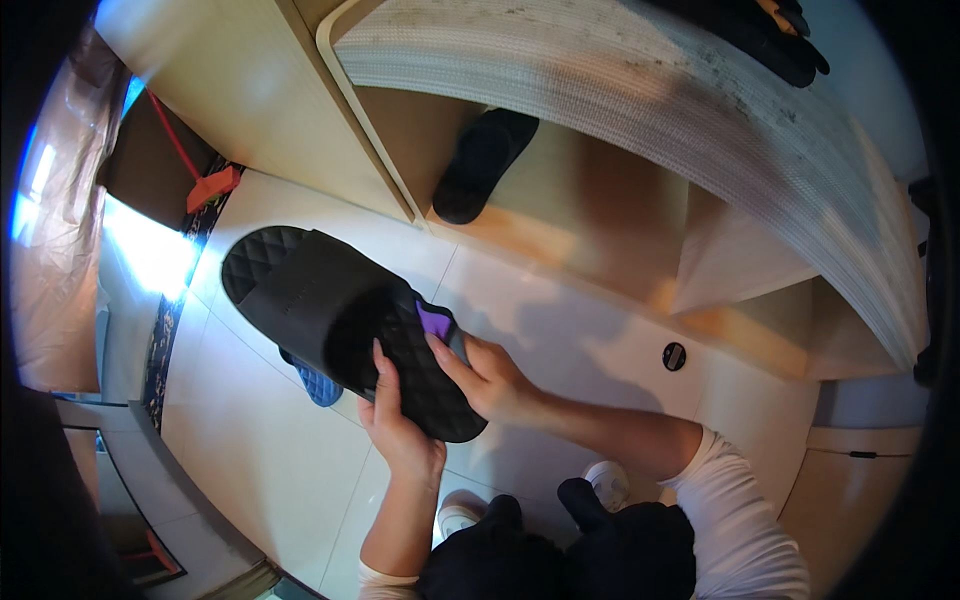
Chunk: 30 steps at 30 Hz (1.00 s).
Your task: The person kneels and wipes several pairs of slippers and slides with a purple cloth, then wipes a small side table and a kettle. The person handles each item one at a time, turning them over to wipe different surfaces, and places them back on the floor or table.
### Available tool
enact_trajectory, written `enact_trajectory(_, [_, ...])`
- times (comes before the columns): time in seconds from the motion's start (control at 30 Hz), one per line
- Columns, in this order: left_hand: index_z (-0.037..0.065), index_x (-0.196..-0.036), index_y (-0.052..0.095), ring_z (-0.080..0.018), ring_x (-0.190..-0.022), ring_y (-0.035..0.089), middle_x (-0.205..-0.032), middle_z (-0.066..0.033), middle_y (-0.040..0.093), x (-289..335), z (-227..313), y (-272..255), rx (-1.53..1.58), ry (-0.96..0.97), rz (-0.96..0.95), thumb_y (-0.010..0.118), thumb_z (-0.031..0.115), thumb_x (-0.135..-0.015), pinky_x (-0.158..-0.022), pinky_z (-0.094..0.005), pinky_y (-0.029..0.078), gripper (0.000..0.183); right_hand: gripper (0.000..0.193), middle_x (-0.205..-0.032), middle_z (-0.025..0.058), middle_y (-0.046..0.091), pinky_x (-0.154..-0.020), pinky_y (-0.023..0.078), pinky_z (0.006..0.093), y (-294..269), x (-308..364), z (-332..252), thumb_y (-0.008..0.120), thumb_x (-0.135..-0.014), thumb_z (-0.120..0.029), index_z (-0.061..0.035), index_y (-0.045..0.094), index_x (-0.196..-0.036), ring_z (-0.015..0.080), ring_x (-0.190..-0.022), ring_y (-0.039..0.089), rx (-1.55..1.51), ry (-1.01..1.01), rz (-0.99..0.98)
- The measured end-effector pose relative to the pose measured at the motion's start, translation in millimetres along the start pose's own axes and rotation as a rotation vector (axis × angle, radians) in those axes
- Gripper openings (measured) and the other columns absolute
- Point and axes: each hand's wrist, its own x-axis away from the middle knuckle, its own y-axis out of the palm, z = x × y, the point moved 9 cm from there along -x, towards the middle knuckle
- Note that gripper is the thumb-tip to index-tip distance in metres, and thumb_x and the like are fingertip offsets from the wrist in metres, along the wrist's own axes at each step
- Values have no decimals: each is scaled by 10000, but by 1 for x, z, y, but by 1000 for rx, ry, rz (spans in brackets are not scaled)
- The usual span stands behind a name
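A black slide slipper [350,310] with a quilted footbed and a broad strap is held up in front of me, its toe end toward the far left. My left hand [400,425] grips its near-left edge, with the thumb on the footbed. At the slipper's right edge, my right hand [497,380] is closed on a small purple and grey-blue cloth [435,320], pressing it against the side. How far the cloth wraps under the sole is hidden. Below the held slipper, a blue slipper [320,387] lies partly covered on the tiled floor.
Another black slipper [485,165] sits inside an open low wooden cabinet [580,190], beneath a woven light-coloured top [640,80]. Dark items [790,45] rest on that top. A round drain [674,356] is set in the floor. An orange broom [212,188] stands far left.
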Motion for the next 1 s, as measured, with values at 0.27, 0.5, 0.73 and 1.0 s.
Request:
enact_trajectory(0.27, [21, -1246, 464, -222, -1012, 574, -1165, -110, 551, -30, 19, 4, -54, 295, 58, 535, 227, -927, -882, -363, 484, 387, 516, -1176, 70, 557, -1000, 343, 290, 6, 55, 53, 331, -990, -386, 7, 415, -1311, 143, -1095, 506, -903, 614, 412])
enact_trajectory(0.5, [8, -1267, 423, -229, -1091, 536, -1223, -120, 523, -6, -33, 10, -10, 90, -8, 508, 191, -942, -934, -376, 451, 382, 599, -1276, 149, 515, -1032, 354, 369, -1, 15, 39, 224, -979, -456, 10, 450, -1278, 252, -1159, 510, -1320, 546, 269])
enact_trajectory(0.73, [35, -1234, 434, -191, -974, 582, -1128, -104, 566, -28, -52, -1, -90, -103, 44, 528, 288, -934, -854, -317, 483, 403, 437, -1151, 135, 573, -918, 437, 290, -20, 13, -5, 546, -914, -274, 1, 479, -1247, 185, -1064, 552, -844, 323, 84])
enact_trajectory(1.0, [81, -1298, 417, -180, -1125, 483, -1220, -59, 515, -12, -67, 13, 204, -376, -258, 419, 427, -951, -984, -326, 364, 490, 500, -1419, 238, 311, -1062, 225, 479, -6, 27, -58, 483, -922, -186, 40, 351, -1347, 355, -1324, 307, 394, -356, 129])
